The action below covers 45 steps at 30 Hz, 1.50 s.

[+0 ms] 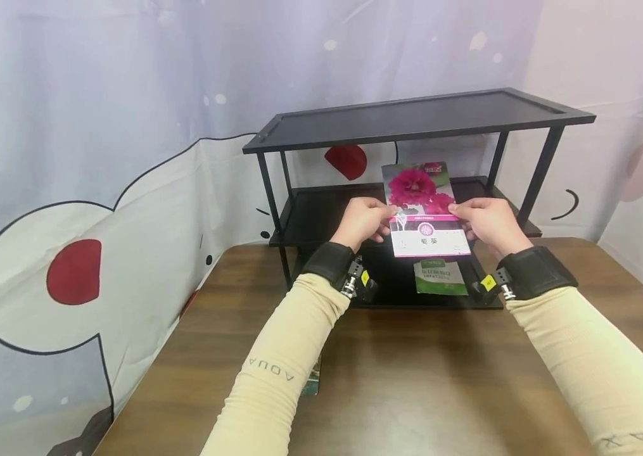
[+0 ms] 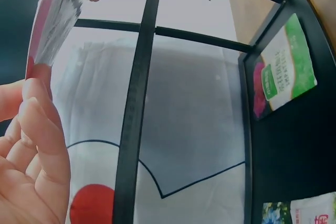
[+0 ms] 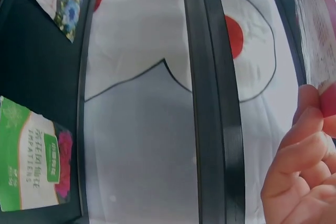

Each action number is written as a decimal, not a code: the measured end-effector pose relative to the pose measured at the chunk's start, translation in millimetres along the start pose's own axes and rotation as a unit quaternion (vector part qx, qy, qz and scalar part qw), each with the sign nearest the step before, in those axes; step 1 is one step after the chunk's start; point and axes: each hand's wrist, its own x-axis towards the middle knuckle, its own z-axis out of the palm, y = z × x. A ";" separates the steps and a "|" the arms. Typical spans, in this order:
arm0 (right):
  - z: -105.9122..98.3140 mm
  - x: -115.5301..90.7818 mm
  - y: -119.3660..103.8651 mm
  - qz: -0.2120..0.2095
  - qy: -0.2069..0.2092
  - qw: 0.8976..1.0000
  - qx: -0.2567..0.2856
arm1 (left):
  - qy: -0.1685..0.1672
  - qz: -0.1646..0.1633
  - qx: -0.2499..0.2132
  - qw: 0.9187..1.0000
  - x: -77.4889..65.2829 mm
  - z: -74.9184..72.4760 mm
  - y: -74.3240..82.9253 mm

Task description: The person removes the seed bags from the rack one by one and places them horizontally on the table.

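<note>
A flower seed packet [image 1: 429,235], with magenta blooms above a white label, is held between both hands at the middle level of a black shelf rack [image 1: 321,212]. My left hand [image 1: 363,221] pinches its left edge, thumb on top. On the opposite edge, my right hand [image 1: 491,223] pinches it in the same way. The left wrist view catches the packet [image 2: 59,22] nearly edge-on, its clear, shiny side showing. Below it, a green and white impatiens seed packet [image 1: 439,278] lies on the bottom shelf.
Another packet with blue flowers [image 3: 68,9] lies on the bottom shelf, hidden from the head view. Part of a greenish packet [image 1: 312,379] shows on the wooden table [image 1: 401,380] beside my left forearm. The rack's top board [image 1: 412,117] overhangs the middle shelf; a patterned curtain [image 1: 99,95] hangs behind.
</note>
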 end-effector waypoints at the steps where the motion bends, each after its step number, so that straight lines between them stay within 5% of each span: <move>1: 1.1 -1.7 0.3 -0.004 0.002 1.000 0.001 | 0.002 0.005 -0.001 1.000 -2.3 -0.9 -0.9; 20: 20.3 -31.3 12.3 -0.046 -0.012 0.999 0.002 | -0.049 0.039 0.074 0.995 -27.1 -22.0 -26.9; 31: 35.0 -40.2 14.8 -0.048 -0.043 0.998 0.005 | -0.055 0.032 0.099 0.993 -37.0 -33.8 -43.0; 45: 67.9 -69.3 34.3 -0.066 -0.076 0.995 -0.005 | -0.095 0.027 0.131 0.986 -76.8 -46.6 -83.0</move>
